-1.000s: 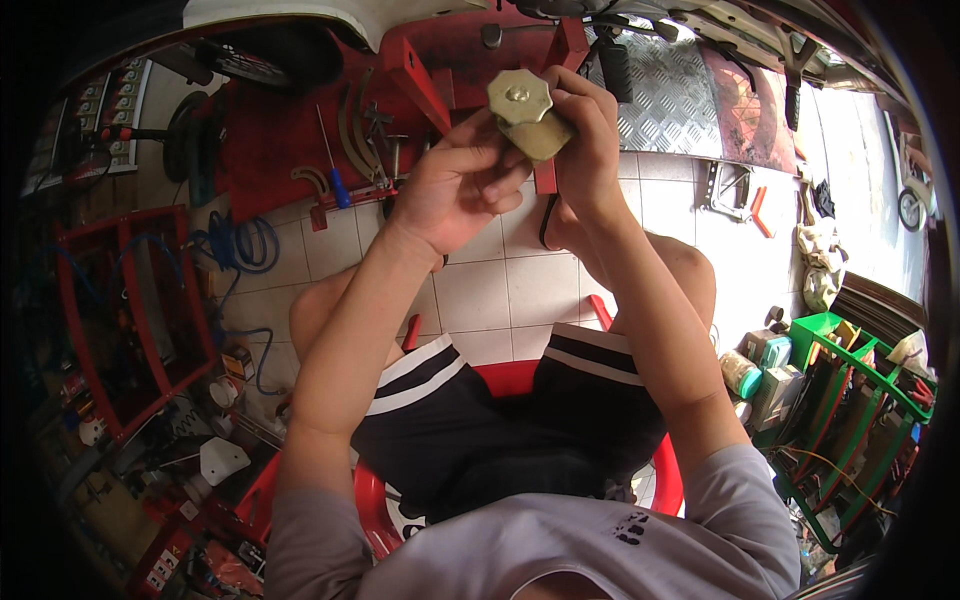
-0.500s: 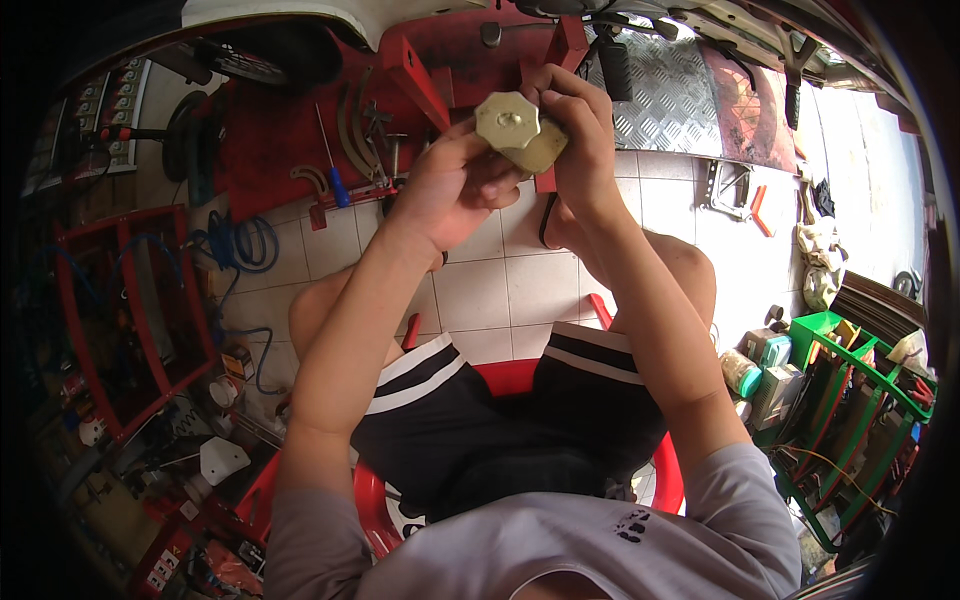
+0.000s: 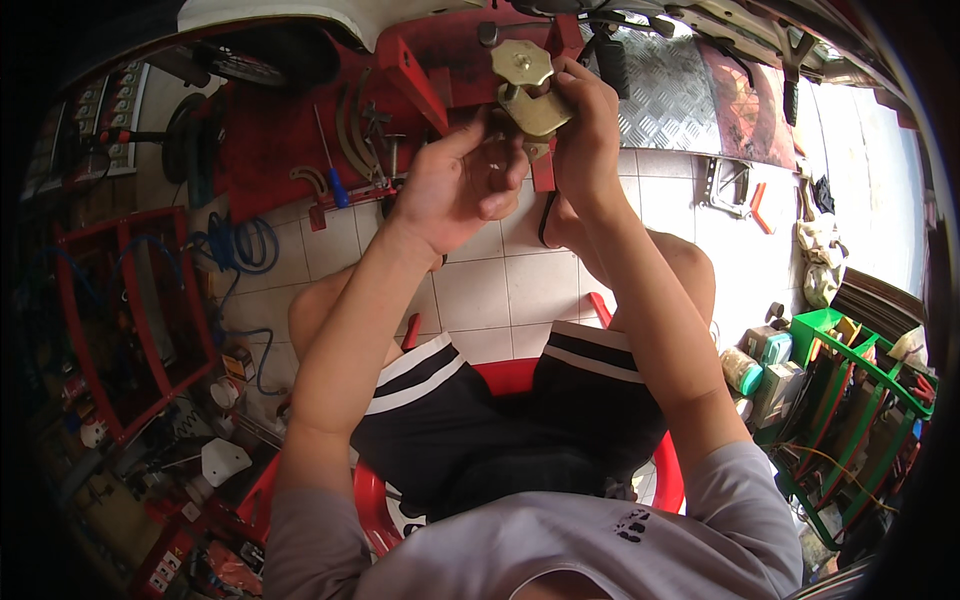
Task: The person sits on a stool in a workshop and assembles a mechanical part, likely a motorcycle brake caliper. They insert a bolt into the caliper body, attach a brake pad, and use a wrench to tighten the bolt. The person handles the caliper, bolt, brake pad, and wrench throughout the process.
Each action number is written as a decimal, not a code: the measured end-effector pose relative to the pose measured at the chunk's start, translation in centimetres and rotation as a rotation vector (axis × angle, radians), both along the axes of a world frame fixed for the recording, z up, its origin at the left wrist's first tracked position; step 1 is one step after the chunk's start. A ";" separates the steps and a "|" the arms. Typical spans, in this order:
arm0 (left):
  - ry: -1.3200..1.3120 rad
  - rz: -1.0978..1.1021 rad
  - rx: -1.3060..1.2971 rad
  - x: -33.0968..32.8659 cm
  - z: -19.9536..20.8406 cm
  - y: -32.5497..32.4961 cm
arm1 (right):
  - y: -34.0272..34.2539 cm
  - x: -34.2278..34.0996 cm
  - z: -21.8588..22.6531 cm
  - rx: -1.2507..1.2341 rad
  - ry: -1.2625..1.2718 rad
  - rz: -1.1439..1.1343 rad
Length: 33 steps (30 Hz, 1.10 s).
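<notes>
Your right hand [image 3: 586, 140] alone grips the brass-coloured part [image 3: 541, 114], your left hand [image 3: 446, 190] half-open beside it, so a slackened hold could drop it.

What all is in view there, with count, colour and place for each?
Knobbed metal part: one, brass-coloured, top centre, in the right hand
Platform: one, red, across the top
Screwdriver: one, blue-handled, upper left, at the platform's near edge
Wheel: one, dark, top left
Textured plate: one, silver, top right
Hose: coiled, blue, left, on the floor
Floor tiles: several, whitish, centre
Jar: one, clear with teal lid, right
Rack: one, green, lower right
Chair: one, red, under the person
Edge clutter: too dark or small to count
Shorts: one pair, black with white stripes, lower centre
Left hand: one, bare, beside the metal part, contact unclear
Right hand: one, bare, fingers around the part's right side
</notes>
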<state>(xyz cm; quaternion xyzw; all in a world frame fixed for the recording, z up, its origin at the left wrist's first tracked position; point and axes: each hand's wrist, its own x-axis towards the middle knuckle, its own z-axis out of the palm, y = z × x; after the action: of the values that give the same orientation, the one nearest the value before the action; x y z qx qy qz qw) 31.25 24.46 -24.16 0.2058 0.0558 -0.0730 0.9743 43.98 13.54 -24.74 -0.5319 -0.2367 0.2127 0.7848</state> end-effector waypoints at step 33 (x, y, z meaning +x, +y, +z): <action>0.144 0.084 -0.022 0.3 1.8 -0.6 | 0.1 -0.5 0.3 -0.006 -0.012 0.037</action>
<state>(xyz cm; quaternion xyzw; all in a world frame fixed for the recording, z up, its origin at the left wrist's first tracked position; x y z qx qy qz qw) 31.51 23.82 -22.37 0.1870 0.1335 -0.0471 0.9721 43.49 13.62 -24.46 -0.5311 -0.2504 0.2246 0.7777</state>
